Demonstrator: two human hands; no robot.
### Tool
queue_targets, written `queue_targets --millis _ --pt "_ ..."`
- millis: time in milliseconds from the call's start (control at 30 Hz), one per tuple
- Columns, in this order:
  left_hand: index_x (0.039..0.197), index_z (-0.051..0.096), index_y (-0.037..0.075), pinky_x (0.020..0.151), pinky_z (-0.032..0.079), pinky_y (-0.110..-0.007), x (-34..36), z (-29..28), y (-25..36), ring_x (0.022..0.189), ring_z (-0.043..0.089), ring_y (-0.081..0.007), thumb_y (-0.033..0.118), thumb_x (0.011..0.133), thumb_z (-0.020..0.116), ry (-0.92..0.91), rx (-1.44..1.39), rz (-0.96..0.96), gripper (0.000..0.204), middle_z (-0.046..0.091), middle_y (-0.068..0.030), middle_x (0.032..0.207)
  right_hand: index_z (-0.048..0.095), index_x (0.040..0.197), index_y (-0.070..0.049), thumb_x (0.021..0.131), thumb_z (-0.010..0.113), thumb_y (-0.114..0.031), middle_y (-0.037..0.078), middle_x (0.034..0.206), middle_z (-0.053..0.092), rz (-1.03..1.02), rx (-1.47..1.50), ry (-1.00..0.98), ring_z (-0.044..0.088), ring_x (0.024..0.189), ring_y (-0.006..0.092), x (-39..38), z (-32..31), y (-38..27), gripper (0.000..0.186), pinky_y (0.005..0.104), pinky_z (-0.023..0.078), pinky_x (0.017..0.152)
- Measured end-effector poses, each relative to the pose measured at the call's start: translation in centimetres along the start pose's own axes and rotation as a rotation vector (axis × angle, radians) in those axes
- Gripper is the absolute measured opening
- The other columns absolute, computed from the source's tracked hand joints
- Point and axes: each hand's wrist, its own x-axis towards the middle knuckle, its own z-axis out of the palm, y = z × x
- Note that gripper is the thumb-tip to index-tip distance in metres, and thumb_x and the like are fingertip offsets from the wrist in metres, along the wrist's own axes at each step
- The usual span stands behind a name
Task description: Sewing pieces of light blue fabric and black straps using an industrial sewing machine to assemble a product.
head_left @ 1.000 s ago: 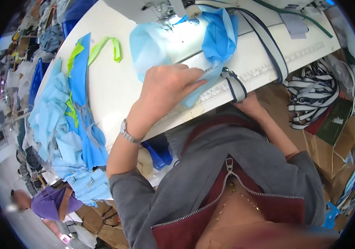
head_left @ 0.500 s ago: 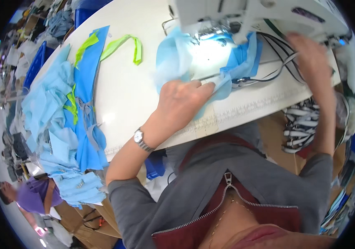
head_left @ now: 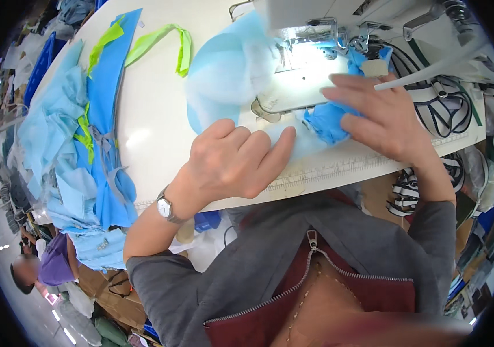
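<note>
A light blue fabric piece lies on the white sewing table, running under the head of a white sewing machine. My left hand presses flat on the fabric's near edge, fingers together, a wristwatch on the wrist. My right hand rests with spread fingers on a darker blue fabric fold beside the lit needle plate. Neither hand grips anything; both press the cloth to the table.
A pile of blue and light blue garments with lime-green trim covers the table's left side. A lime-green strip lies behind. Striped cloth hangs at the right. A person in purple sits at the lower left.
My right hand came down from the machine's top onto the darker blue fold. My left hand slid nearer along the fabric's edge. The view shifted closer to the needle.
</note>
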Motion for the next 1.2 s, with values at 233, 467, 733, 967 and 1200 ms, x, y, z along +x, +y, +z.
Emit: queue_targets --millis 233,467,733,967,1200 --pt "0.101 0.070 0.007 0.044 0.026 -0.026 -0.6 0.1 0.0 0.044 0.035 -0.0093 0.011 0.056 0.064 -0.033 -0.142 0.025 0.045 0.031 0.0031 0.056 0.053 0.074 -0.010 0.071 0.069 -0.028 0.007 0.082 0.062 -0.092 0.066 0.112 0.062 0.072 0.0226 -2.0 1.7 0.6 0.024 0.0377 0.052 0.073" --pt "0.102 0.065 0.005 0.055 0.043 -0.032 1.1 -0.6 -2.5 0.059 0.056 -0.0195 0.031 0.069 0.078 -0.229 -0.247 -0.321 0.044 0.056 -0.0008 0.068 0.053 0.066 -0.010 0.069 0.075 -0.033 0.004 0.064 0.049 0.024 0.064 0.080 0.050 0.054 0.0209 0.9 1.3 2.4 0.032 0.0323 0.041 0.050" --pt "0.084 0.058 0.008 0.073 0.044 -0.030 2.0 0.4 1.0 0.085 0.059 -0.0188 0.013 0.065 0.065 -0.158 -0.217 -0.119 0.021 0.063 -0.0082 0.104 0.051 0.066 -0.006 0.059 0.063 -0.017 0.007 0.077 0.057 -0.226 -0.017 0.180 0.057 0.063 0.0187 0.4 1.5 -0.2 0.017 0.0334 0.047 0.058" --pt "0.090 0.056 0.008 0.068 0.043 -0.029 1.1 1.8 2.1 0.081 0.058 -0.0159 0.012 0.068 0.062 -0.244 -0.165 -0.058 0.023 0.060 -0.0100 0.120 0.041 0.063 -0.009 0.059 0.059 -0.017 0.005 0.070 0.051 -0.181 0.030 0.071 0.052 0.061 0.0172 -1.3 2.0 -0.9 0.020 0.0285 0.044 0.062" --pt "0.099 0.055 0.007 0.058 0.047 -0.029 1.4 2.4 1.2 0.074 0.060 -0.0177 0.009 0.076 0.062 -0.205 -0.315 -0.091 0.024 0.064 -0.0085 0.110 0.041 0.065 -0.010 0.063 0.063 -0.020 0.004 0.061 0.044 -0.171 -0.023 0.079 0.050 0.056 0.0171 -1.5 1.7 -0.6 0.023 0.0288 0.043 0.060"
